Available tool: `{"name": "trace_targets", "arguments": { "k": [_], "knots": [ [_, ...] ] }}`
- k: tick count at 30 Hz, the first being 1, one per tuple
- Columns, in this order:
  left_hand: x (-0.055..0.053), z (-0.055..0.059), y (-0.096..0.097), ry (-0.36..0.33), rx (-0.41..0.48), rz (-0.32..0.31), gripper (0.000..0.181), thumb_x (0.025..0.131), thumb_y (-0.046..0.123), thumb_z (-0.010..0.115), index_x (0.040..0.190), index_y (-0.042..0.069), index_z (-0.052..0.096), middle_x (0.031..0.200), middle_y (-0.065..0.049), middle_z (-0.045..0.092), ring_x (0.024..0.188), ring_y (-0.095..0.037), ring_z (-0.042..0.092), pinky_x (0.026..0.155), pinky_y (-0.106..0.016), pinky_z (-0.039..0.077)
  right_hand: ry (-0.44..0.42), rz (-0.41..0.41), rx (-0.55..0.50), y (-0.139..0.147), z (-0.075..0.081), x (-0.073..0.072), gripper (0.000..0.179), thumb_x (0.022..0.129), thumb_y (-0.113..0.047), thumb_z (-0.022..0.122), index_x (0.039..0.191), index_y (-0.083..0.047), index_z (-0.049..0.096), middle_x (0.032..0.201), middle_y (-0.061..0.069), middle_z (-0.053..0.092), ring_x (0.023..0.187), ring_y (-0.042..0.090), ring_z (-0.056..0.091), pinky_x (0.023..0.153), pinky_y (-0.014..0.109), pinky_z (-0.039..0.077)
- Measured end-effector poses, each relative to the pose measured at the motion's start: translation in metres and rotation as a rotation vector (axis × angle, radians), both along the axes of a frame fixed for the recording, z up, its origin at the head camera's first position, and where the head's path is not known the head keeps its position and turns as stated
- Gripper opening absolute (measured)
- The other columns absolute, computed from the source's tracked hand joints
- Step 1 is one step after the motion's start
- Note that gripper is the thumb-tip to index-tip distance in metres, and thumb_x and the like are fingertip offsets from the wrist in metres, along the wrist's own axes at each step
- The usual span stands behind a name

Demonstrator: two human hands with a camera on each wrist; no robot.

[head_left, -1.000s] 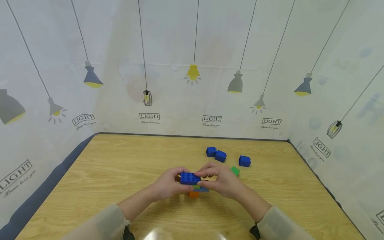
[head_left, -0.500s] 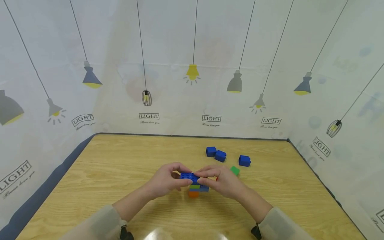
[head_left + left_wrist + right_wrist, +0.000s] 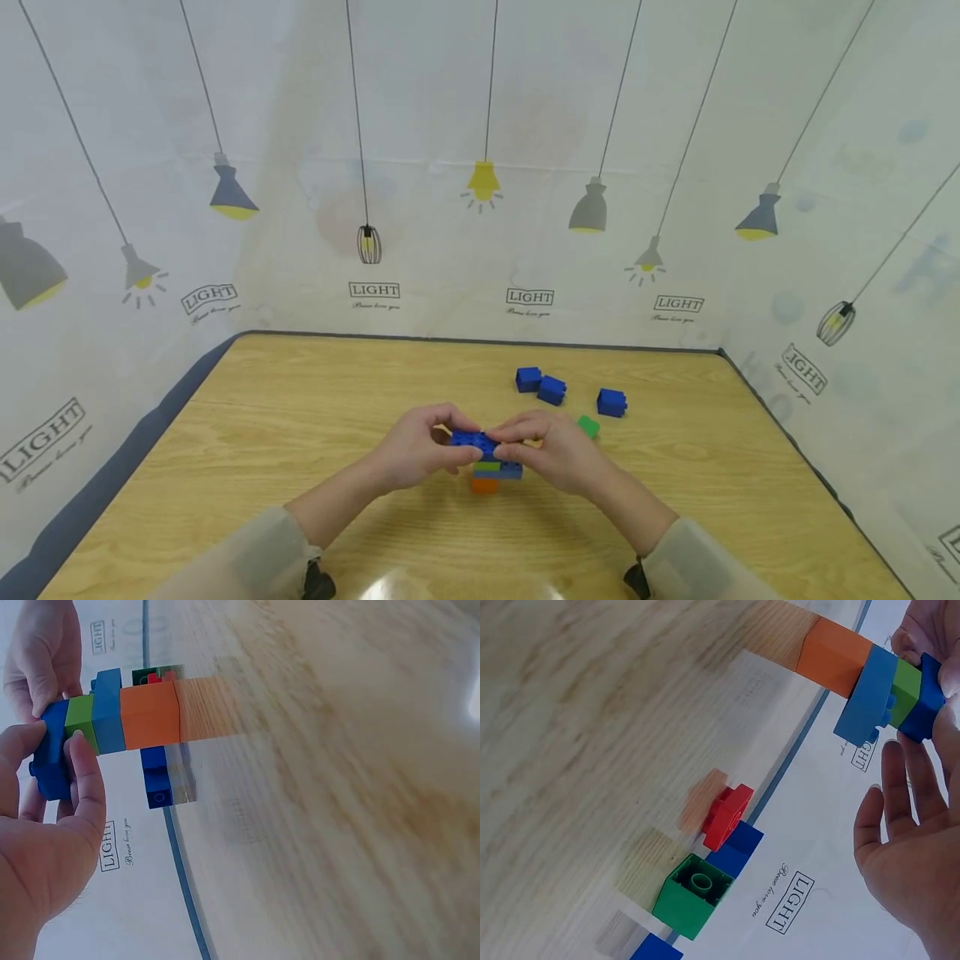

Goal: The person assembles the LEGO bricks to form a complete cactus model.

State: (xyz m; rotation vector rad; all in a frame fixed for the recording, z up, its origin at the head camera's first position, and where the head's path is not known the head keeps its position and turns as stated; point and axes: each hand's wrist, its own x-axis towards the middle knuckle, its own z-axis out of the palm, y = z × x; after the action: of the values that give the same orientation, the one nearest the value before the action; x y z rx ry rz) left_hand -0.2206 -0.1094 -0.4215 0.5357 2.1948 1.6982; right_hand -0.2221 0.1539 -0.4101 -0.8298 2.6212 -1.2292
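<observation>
Brick stack (image 3: pixel 487 467) – blue top brick (image 3: pixel 472 440), green, blue, orange base – stands mid-bench (image 3: pixel 300 417). Left hand (image 3: pixel 416 450) and right hand (image 3: pixel 558 454) both pinch the top brick. Risk: uneven pressing tips the narrow stack, or layers pop apart – loose blue bricks (image 3: pixel 551 389) nearby.

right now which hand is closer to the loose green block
Right. The right hand sits just beside the green block, on its near left; the left hand is farther off, across the block stack.
</observation>
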Motion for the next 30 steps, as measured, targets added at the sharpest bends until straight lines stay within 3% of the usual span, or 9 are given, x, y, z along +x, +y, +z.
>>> {"name": "trace_targets", "arguments": {
  "k": [13, 30],
  "knots": [
    [-0.0007, -0.0002, 0.0009, -0.002, 0.013, -0.007, 0.025, 0.098, 0.015, 0.084, 0.118, 0.003, 0.074, 0.114, -0.013, 0.071, 0.087, -0.018, 0.073, 0.077, -0.035, 0.067, -0.012, -0.002, -0.029, -0.0008, -0.0015, -0.0006, 0.023, 0.103, -0.024, 0.078, 0.125, -0.022, 0.085, 0.121, -0.001, 0.083, 0.109, 0.015, 0.071, 0.080, 0.025, 0.060],
    [-0.0017, -0.0010, 0.0005, -0.032, 0.040, -0.021, 0.027, 0.099, 0.014, 0.084, 0.120, 0.001, 0.073, 0.117, -0.014, 0.071, 0.090, -0.019, 0.074, 0.081, -0.035, 0.068, 0.015, 0.006, -0.051, 0.0013, -0.0030, -0.0004, 0.024, 0.102, -0.023, 0.079, 0.124, -0.019, 0.085, 0.119, 0.002, 0.083, 0.106, 0.013, 0.070, 0.078, 0.025, 0.057]
  ]
}}
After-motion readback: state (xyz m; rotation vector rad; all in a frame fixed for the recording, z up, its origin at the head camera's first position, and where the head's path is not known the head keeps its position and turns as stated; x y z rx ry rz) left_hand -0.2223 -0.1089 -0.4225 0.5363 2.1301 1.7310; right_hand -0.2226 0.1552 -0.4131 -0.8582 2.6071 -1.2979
